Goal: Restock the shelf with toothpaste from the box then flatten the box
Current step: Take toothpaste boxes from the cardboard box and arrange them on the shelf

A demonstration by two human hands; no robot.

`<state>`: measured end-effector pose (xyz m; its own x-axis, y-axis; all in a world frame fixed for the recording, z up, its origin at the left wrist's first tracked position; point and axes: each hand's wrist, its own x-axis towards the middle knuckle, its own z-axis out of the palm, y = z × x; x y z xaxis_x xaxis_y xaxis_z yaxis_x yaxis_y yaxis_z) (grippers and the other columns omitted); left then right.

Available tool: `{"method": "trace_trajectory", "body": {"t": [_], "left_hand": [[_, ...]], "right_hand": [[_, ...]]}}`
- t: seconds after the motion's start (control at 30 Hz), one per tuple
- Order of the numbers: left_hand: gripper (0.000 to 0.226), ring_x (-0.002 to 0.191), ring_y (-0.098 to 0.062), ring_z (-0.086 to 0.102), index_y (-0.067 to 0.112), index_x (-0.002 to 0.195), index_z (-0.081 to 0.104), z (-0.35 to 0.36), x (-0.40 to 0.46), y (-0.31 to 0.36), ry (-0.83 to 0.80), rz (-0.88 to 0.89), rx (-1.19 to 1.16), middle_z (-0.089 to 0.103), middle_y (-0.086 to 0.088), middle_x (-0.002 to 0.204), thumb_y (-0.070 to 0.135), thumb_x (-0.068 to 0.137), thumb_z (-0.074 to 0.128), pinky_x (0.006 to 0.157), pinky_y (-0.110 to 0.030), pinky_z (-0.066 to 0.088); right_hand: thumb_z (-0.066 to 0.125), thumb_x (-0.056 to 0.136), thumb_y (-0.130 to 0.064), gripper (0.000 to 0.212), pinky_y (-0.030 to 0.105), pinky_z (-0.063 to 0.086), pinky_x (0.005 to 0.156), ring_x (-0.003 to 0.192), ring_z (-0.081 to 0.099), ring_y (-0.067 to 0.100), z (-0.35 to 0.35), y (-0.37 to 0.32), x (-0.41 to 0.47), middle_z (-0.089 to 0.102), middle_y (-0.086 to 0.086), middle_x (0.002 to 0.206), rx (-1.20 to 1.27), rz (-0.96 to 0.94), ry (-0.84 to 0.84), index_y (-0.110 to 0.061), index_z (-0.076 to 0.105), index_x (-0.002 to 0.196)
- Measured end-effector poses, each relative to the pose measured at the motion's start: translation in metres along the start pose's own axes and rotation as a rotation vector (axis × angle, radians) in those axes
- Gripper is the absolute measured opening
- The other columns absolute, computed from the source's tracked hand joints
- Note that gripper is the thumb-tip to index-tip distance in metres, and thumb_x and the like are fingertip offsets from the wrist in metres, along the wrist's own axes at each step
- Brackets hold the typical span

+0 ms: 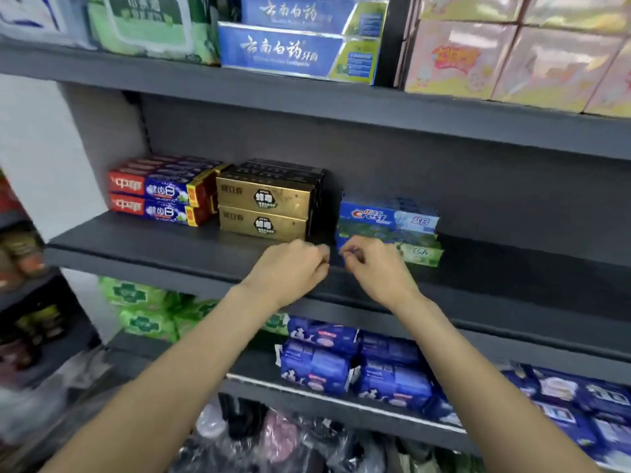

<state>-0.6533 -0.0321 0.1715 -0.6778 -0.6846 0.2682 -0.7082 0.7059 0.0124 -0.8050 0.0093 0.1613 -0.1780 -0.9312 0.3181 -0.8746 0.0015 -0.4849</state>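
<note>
Two Crest toothpaste boxes (389, 216) lie stacked on the dark middle shelf (170, 247), right of the gold toothpaste boxes (263, 209) and the red and blue toothpaste boxes (160, 196). My right hand (372, 264) is at the left end of the lower Crest box (420, 254), with its fingers curled round that end. My left hand (293, 264) hovers just left of it over the shelf's front edge; its fingers are curled and nothing shows in them. The supply box is out of view.
The middle shelf is bare to the right of the Crest boxes (529, 268). Blue toothpaste cartons (297, 52) and pink packs (512, 63) fill the shelf above. Green packs (146, 308) and blue packs (355, 363) sit on the shelf below.
</note>
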Motion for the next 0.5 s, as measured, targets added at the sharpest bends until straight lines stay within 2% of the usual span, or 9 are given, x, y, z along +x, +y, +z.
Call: {"method": "trace_trajectory", "body": {"t": [0.13,0.27,0.5], "left_hand": [[0.022,0.100,-0.029,0.061,0.022,0.106,0.059,0.008,-0.080,-0.031,0.038,-0.182,-0.115,0.068,-0.005,0.101,0.033,0.096,0.043,0.072,-0.036,0.046],[0.023,0.096,-0.030,0.062,0.022,0.103,0.062,0.016,-0.161,-0.079,0.037,-0.380,-0.153,0.069,-0.005,0.095,0.035,0.096,0.044,0.070,-0.035,0.045],[0.026,0.092,-0.030,0.061,0.015,0.101,0.059,0.026,-0.302,-0.203,-0.087,-0.564,-0.164,0.065,-0.007,0.089,0.036,0.097,0.043,0.062,-0.033,0.038]], "right_hand": [[0.050,0.091,-0.019,0.019,0.041,0.051,0.079,0.093,0.062,0.030,0.046,-0.054,-0.041,0.069,0.009,0.101,0.087,-0.068,-0.110,-0.019,0.054,0.110],[0.052,0.090,-0.017,0.018,0.037,0.048,0.078,0.096,0.062,0.030,0.105,-0.112,-0.073,0.070,0.010,0.099,0.092,-0.126,-0.233,-0.017,0.061,0.105],[0.051,0.092,-0.021,0.021,0.038,0.050,0.077,0.096,0.062,0.029,0.227,-0.244,-0.107,0.068,0.009,0.102,0.120,-0.194,-0.429,-0.017,0.061,0.109]]}}
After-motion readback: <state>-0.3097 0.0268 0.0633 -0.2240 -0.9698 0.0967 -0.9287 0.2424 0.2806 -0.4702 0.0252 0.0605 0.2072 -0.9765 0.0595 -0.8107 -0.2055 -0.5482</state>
